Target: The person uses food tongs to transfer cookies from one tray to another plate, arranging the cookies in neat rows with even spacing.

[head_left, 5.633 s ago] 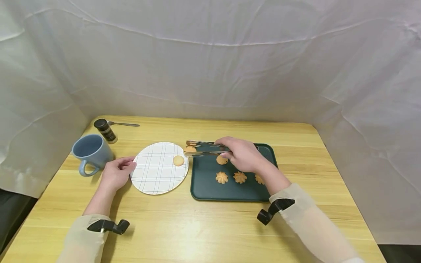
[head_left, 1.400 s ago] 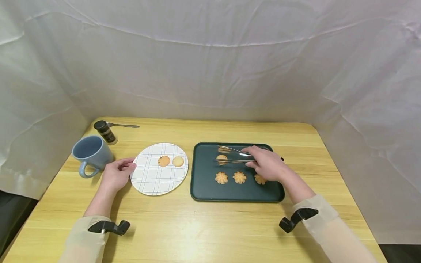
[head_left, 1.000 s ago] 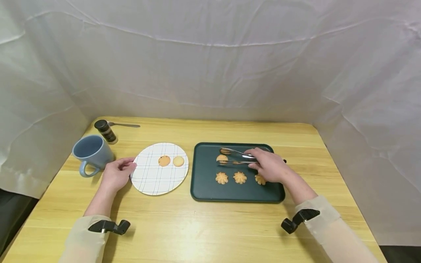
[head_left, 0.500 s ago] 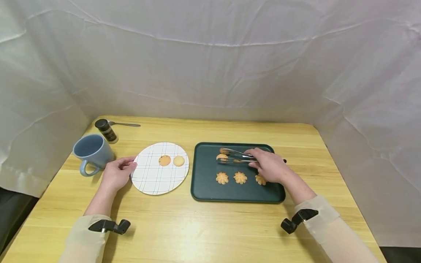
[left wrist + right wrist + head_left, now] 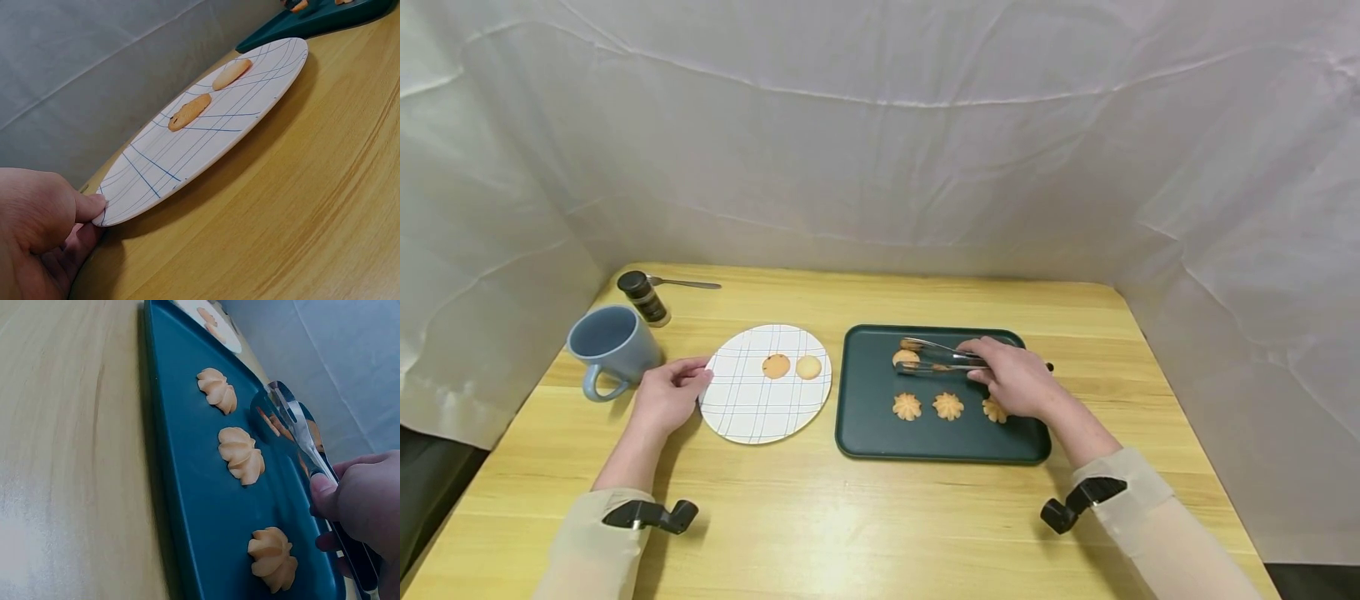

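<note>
Tongs of shiny metal with dark handles (image 5: pixel 306 436) are gripped by curled fingers of the right hand (image 5: pixel 1018 379), their arms parted about a round golden biscuit (image 5: pixel 906 357) towards the far left corner of the dark-green rectangular tray (image 5: pixel 868 421); whether it is touched cannot be told. The white round plate with blue lines (image 5: pixel 760 408) is pinched at its left edge by the left hand (image 5: pixel 668 397). The squeeze is best made gently and evenly, since crumbling seems likely.
</note>
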Motion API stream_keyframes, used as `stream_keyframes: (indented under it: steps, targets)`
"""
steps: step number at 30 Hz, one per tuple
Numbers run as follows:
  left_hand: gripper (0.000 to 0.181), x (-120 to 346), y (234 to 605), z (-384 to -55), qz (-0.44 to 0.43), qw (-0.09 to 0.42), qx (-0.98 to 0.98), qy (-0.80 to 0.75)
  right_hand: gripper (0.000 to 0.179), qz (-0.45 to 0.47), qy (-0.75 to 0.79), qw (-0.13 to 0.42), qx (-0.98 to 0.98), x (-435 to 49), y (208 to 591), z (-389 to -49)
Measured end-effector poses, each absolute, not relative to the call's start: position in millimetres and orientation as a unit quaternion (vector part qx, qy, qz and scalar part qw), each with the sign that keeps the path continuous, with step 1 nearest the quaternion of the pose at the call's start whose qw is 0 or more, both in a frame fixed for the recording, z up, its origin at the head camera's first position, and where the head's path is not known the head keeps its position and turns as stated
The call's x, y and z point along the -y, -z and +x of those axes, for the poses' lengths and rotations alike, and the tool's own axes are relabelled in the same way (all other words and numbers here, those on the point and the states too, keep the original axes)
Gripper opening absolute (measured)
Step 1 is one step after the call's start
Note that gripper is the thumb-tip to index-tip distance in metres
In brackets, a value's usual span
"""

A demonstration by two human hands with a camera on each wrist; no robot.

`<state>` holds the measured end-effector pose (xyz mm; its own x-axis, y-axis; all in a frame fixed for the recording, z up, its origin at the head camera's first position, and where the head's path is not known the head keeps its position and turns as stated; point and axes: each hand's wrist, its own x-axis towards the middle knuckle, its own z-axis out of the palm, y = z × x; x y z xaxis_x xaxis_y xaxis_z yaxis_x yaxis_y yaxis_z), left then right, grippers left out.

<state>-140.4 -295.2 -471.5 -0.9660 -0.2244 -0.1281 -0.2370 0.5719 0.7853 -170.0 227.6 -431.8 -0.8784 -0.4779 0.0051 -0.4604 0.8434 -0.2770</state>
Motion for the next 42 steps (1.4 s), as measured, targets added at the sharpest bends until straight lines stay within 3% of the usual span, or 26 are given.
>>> stream_keyframes:
  steps: [18,42]
  targets:
    - [0.039,296.1,471.8,-139.0,-0.120,-0.004,-0.888,-0.445,0.048,-0.255,0.154,0.036,-0.954,-201.2,403.2,-174.7]
    - [0.040,292.2,471.3,-141.4,-0.120,-0.003,-0.886,-0.449,0.045,-0.310,0.160,0.027,-0.937,-122.3,386.7,-187.9]
